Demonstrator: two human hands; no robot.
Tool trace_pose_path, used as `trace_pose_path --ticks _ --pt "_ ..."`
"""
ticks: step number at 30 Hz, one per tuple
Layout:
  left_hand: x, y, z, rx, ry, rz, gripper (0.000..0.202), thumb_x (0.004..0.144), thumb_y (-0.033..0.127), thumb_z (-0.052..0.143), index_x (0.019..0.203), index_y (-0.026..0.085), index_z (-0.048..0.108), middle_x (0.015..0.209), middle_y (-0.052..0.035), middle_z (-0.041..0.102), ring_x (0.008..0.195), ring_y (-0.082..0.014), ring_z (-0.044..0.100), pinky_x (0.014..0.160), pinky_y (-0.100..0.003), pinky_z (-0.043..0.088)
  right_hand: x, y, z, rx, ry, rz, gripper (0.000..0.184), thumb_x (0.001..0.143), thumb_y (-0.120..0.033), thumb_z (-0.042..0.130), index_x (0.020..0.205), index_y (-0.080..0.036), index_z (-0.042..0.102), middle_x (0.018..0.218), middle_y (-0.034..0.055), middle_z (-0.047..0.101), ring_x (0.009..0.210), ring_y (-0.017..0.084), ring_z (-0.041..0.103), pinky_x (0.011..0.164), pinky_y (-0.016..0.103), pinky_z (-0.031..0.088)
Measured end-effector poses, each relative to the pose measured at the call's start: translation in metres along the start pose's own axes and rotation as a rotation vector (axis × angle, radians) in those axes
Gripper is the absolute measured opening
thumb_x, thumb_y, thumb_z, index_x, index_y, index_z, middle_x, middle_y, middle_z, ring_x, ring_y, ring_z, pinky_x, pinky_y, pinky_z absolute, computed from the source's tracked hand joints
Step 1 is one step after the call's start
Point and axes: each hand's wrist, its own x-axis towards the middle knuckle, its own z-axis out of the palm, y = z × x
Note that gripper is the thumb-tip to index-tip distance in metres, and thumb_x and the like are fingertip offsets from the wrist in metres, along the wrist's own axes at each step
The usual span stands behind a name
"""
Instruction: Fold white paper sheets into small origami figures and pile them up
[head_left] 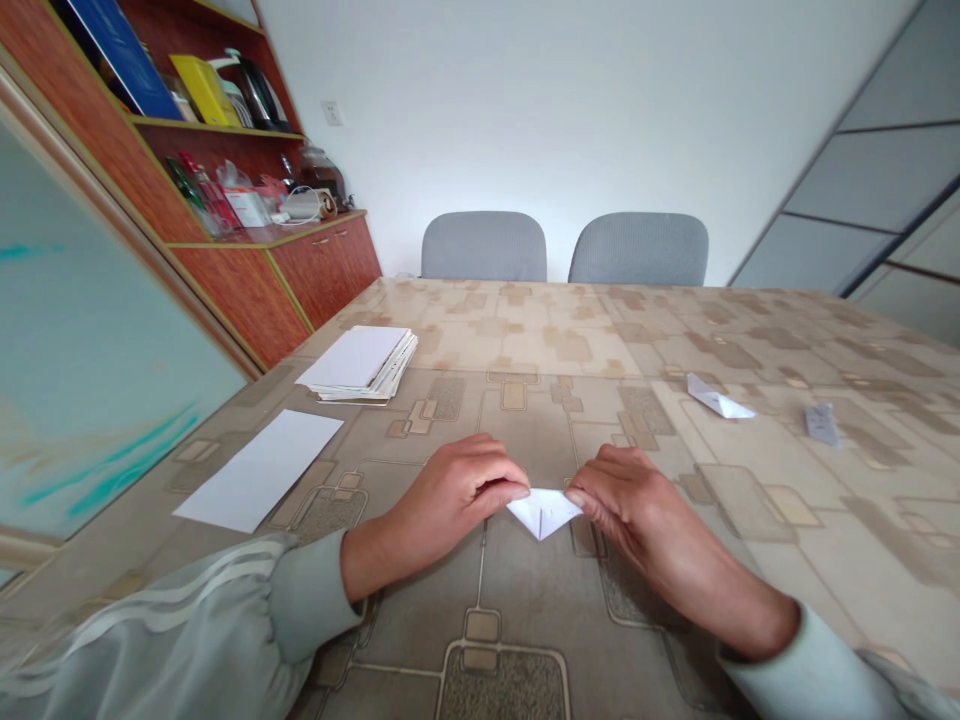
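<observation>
The folded white paper (544, 514) lies on the bench (480, 600), its long edge crosswise and its point toward the person, the left hand (450, 495) and right hand (637, 505) each pinching one end in an equally near grip

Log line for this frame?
left hand: pinching folded white paper | right hand: pinching its other side | nearby: paper stack, loose sheet

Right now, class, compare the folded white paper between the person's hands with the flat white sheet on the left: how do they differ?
The folded paper is a small pointed shape; the flat sheet is a larger, unfolded rectangle. The folded paper sits between the fingertips of the left hand and right hand; the flat sheet lies untouched on the table. Both are white paper.
</observation>
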Motion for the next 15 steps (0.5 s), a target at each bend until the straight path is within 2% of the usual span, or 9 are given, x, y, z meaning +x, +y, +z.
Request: trace_pose_path --ticks 4,9,12,15 --pt "0.002 0.0 -0.004 -0.012 -0.023 0.009 0.019 0.097 0.022 0.054 0.086 0.016 0.068 0.076 -0.0008 0.064 0.073 -0.013 0.057 0.066 -0.022 0.039 -0.002 0.004 -0.002 0.069 -0.018 0.029 0.043 0.102 -0.041 0.035 0.072 -0.019 0.056 0.066 0.0002 0.057 0.063 0.015 0.049 0.064 0.029 0.034" --pt "0.003 0.0 -0.007 0.013 -0.003 -0.008 0.021 0.098 0.022 0.051 0.085 0.016 0.066 0.076 -0.0007 0.062 0.074 -0.0138 0.057 0.067 -0.023 0.039 -0.006 0.017 -0.011 0.033 0.0 0.16 0.043 0.101 -0.041 0.039 0.066 -0.019 0.05 0.063 0.0005 0.05 0.059 0.015 0.048 0.056 0.028 0.033" --pt "0.004 0.001 -0.008 0.028 -0.011 0.002 0.021 0.098 0.021 0.051 0.084 0.016 0.065 0.077 -0.001 0.062 0.075 -0.0139 0.056 0.068 -0.023 0.039 -0.005 0.015 -0.017 0.019 0.092 0.175 0.042 0.101 -0.039 0.039 0.066 -0.02 0.051 0.062 0.0005 0.05 0.061 0.016 0.049 0.059 0.029 0.035" --pt "0.005 0.005 -0.006 0.051 -0.09 0.093 0.022 0.099 0.023 0.049 0.085 0.016 0.065 0.076 -0.0008 0.061 0.074 -0.0138 0.054 0.068 -0.023 0.038 -0.003 -0.001 -0.013 0.155 0.046 0.121 0.028 0.1 -0.035 0.043 0.085 -0.021 0.062 0.075 0.0016 0.062 0.074 0.017 0.055 0.07 0.03 0.04"
